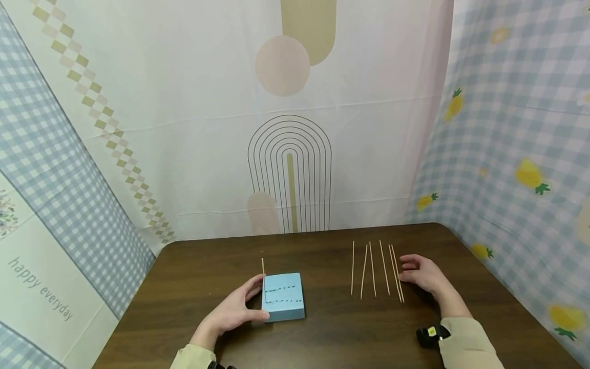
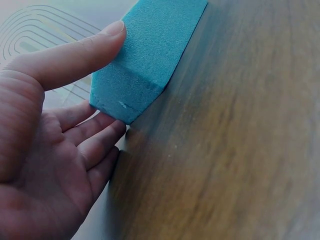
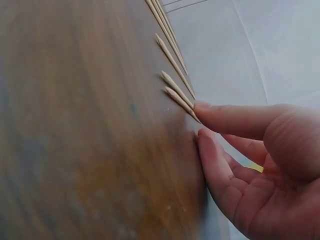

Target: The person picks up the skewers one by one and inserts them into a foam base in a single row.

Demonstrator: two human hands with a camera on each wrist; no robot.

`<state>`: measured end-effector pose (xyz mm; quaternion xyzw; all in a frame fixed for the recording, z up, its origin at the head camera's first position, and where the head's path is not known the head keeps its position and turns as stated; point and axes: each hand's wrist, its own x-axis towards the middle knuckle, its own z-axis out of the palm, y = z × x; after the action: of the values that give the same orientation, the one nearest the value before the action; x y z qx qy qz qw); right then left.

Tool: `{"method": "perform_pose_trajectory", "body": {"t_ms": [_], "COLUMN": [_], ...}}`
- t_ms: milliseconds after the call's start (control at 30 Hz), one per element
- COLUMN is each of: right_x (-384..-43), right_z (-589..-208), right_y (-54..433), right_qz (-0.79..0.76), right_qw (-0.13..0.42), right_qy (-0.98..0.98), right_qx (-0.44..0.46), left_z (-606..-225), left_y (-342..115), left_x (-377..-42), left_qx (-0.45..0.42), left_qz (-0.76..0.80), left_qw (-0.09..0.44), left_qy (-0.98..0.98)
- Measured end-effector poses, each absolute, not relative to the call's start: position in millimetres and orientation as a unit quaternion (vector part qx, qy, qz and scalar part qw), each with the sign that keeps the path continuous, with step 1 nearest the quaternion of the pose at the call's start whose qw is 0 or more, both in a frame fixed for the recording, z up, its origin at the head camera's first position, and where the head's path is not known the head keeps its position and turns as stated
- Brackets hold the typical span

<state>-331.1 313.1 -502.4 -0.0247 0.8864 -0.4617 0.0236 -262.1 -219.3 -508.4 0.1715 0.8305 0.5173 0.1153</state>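
A light blue foam block (image 1: 282, 292) with two rows of dark dots on its top lies on the table. One thin wooden skewer (image 1: 263, 266) stands up from its left side. My left hand (image 1: 237, 306) holds the block at its left, the thumb on the near face and the fingers along the side. To the right, several skewers (image 1: 372, 269) lie roughly side by side, with pointed ends (image 3: 169, 91) showing in the right wrist view. My right hand (image 1: 424, 274) is beside the rightmost skewers, thumb tip right at them, with a gap between thumb and forefinger.
The dark brown wooden table (image 1: 322, 338) has rounded far corners. A pale patterned cloth (image 1: 207, 154) hangs behind it, and blue checked cloth (image 1: 521, 128) with pineapples hangs on the right. A black wrist device (image 1: 430, 335) sits at my right sleeve.
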Motion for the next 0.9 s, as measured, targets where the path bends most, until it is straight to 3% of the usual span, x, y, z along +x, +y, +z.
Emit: {"method": "perform_pose_trajectory", "body": {"t_ms": [900], "right_x": [-328], "right_z": [-492], "right_y": [310], "right_qz": [-0.411], "right_qw": [0.028], "right_qy": [0.911], "right_qx": [0.032], "left_z": [-506], "left_y": [-220], "left_x": [-261], "left_qx": [0.178], "left_qz": [0.522], "left_qw": [0.117], "left_qy": [0.826]}}
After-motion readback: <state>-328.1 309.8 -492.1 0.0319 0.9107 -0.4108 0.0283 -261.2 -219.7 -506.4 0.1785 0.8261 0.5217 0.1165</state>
